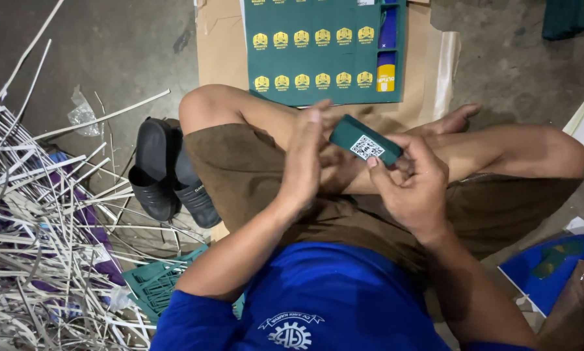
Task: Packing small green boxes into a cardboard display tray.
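A small dark green box with a white square code patch on its upper face is held between both hands above the crossed legs of a seated person. The right hand is closed on the box's near end: its fingers are curled around the far side and the thumb is pressed just below the code patch. The left hand is set against the box's other end, its fingers held nearly straight and together, the thumb raised beside the box's corner; how firmly this hand grips cannot be told, but contact with the box is seen.

Beyond the fingertips, a flat green printed sheet with rows of yellow emblems is laid on a piece of brown cardboard on the floor. To the left of the left hand, past the knee, a pair of black shoes is placed. Further left, a heap of pale trimmed strips is piled, and a green plastic crate is seen under the left forearm. A blue object lies below the right forearm.
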